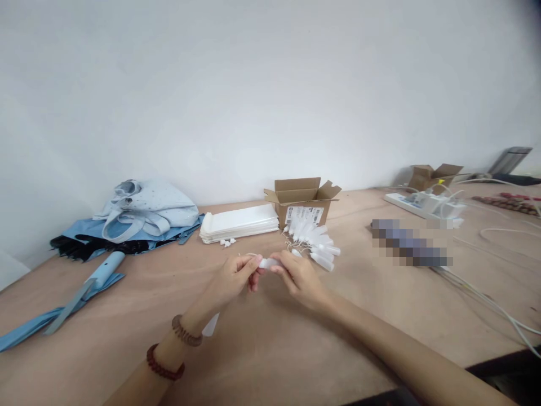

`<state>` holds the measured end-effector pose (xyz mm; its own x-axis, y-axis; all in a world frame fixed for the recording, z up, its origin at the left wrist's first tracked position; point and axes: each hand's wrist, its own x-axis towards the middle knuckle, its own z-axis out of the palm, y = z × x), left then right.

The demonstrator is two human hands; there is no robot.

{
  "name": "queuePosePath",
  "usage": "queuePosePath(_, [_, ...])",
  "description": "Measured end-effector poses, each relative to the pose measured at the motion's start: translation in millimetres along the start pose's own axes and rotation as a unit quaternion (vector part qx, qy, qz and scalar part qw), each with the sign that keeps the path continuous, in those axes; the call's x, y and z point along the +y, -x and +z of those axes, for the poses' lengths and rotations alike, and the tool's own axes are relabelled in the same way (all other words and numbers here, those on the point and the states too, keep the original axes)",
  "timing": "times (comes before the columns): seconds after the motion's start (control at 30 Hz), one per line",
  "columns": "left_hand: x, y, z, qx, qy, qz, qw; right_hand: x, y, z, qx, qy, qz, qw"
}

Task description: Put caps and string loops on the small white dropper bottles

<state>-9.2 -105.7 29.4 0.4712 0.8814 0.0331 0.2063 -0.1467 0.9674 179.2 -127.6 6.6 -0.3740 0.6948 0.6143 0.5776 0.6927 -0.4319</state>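
Bottle of cloudy white plastic, small enough to vanish between fingers, sits pinched between a person's two hands, just above the bench. Nearest the camera, beside the bracelets on one wrist, lies a pale plastic piece, partly hidden by the arm.

Thumb and fingers of the left hand are closed on one end of the bottle; those of the right hand are clamped on the other, a two-ended hold that probably keeps so slight a thing from twisting away. Fingers hide much of it, so its full shape cannot be told.

Just beyond, small white caps sit in a loose cluster, and a pile of bottles with thin strings spreads to the right, seemingly kept within easy reach. Behind them are a stack of white packets, squared up perhaps to save room, and an open cardboard box, flaps spread, near the wall.
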Motion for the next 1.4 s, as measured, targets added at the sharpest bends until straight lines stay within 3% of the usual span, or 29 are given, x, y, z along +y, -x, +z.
queuePosePath(0.23, [4.7, 6.8, -2.1, -0.025, -0.046, 0.036, 0.998, 1.6, 3.4, 0.0, -0.009, 0.034, -0.027, 0.999])
queuePosePath(0.43, [9.8, 9.7, 0.0, 0.01, -0.174, 0.111, 0.978, -3.0, -3.2, -1.8, -0.03, -0.101, 0.08, 0.991])
queuePosePath(0.53, [9.5, 10.3, 0.2, 0.025, -0.258, 0.146, 0.955, -3.2, -7.4, -1.0, -0.057, -0.198, 0.157, 0.966])
queuePosePath(0.63, [6.0, 10.5, -0.3, 0.031, -0.322, 0.161, 0.932, -1.4, -9.9, -0.7, -0.094, -0.29, 0.234, 0.923])
queuePosePath(0.73, [3.0, 9.2, -0.3, 0.015, -0.342, 0.164, 0.925, -0.7, -11.7, -3.8, -0.137, -0.314, 0.273, 0.899])
queuePosePath(0.87, [0.8, 2.5, -5.8, 0.004, -0.318, 0.164, 0.934, 0.3, -14.1, -14.2, -0.122, -0.162, 0.211, 0.956])
queuePosePath(0.97, [-6.6, -6.1, -23.3, 0.069, -0.34, 0.141, 0.927, 8.9, -15.0, -23.5, -0.067, 0.012, 0.158, 0.985])
queuePosePath(1.07, [-22.8, -14.6, -53.0, 0.162, -0.374, 0.103, 0.907, 24.1, -15.1, -31.4, -0.022, 0.15, 0.168, 0.974])
queuePosePath(1.17, [-42.2, -20.0, -81.9, 0.224, -0.406, 0.088, 0.882, 36.6, -15.6, -37.1, -0.021, 0.22, 0.188, 0.957])
queuePosePath(1.27, [-57.4, -23.3, -96.3, 0.222, -0.399, 0.075, 0.887, 39.8, -16.6, -41.0, -0.02, 0.249, 0.202, 0.947])
queuePosePath(1.4, [-66.1, -28.2, -93.8, 0.176, -0.393, 0.113, 0.896, 38.1, -16.8, -41.9, -0.03, 0.3, 0.218, 0.928])
